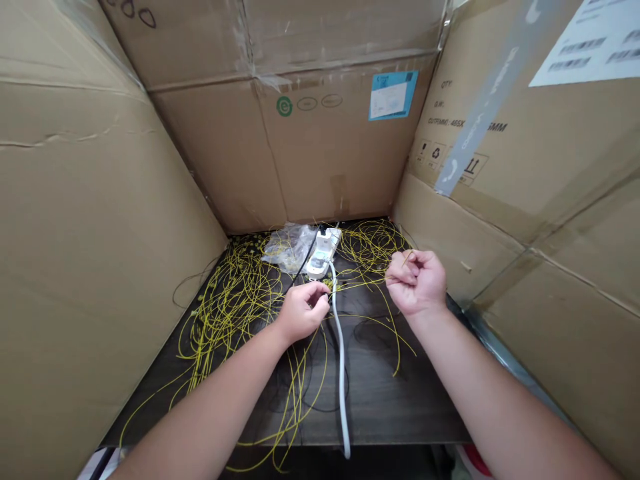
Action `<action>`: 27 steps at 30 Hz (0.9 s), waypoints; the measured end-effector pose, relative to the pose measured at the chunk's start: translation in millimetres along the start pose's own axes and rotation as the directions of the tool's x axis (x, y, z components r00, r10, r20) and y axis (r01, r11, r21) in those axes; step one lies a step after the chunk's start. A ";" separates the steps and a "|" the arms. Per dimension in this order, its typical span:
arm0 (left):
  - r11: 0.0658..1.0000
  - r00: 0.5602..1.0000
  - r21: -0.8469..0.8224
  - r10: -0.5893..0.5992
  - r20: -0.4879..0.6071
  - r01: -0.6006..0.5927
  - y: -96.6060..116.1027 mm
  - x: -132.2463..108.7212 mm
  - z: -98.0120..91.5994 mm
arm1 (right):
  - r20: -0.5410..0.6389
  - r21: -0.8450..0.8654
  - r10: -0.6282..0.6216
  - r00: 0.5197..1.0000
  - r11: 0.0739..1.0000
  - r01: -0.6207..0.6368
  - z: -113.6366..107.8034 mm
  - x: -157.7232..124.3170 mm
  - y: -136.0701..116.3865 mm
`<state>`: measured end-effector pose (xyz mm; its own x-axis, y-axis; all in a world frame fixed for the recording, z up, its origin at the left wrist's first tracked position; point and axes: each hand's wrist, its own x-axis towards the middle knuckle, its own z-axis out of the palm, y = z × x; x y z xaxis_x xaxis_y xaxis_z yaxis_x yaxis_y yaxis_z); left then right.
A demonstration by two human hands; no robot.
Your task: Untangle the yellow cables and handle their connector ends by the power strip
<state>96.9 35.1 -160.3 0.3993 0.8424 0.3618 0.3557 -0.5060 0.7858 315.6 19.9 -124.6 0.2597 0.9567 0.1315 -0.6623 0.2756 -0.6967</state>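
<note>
Yellow wires are strewn either side of the white device. Right of it, one is gripped by the curled right hand; before it, the left hand is narrowed, its hold unclear. Strands are best eased singly.

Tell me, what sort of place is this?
Probably an improvised work nook, perhaps in a storeroom or workshop. Large cardboard boxes stand around three sides of a dark tabletop, and loose yellow wires lie tangled across it.

Cardboard walls, dark tabletop
</note>
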 end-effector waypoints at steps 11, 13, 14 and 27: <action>0.994 0.994 0.008 0.111 0.005 -0.111 7.0 -2.3 -1.4 | 0.429 -0.877 0.216 0.877 0.331 0.348 19.5 -30.3 38.9; 0.993 0.993 -0.014 0.115 0.006 -0.115 9.3 -3.2 -1.5 | 0.492 -0.859 0.246 0.835 0.293 0.420 18.8 -31.2 41.5; 0.994 0.995 -0.026 0.103 0.009 -0.102 9.8 -3.4 -1.6 | 0.512 -0.848 0.242 0.824 0.294 0.441 18.4 -30.8 41.3; 0.988 0.991 -0.121 -0.104 -0.080 0.094 0.0 2.2 -1.3 | -0.239 -0.046 0.114 0.964 0.991 -0.128 5.9 1.7 8.1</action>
<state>96.7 37.2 -158.9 0.2915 0.9027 0.3166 0.2871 -0.3983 0.8712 306.5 24.4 -125.8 0.3432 0.9315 -0.1207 -0.6568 0.1461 -0.7398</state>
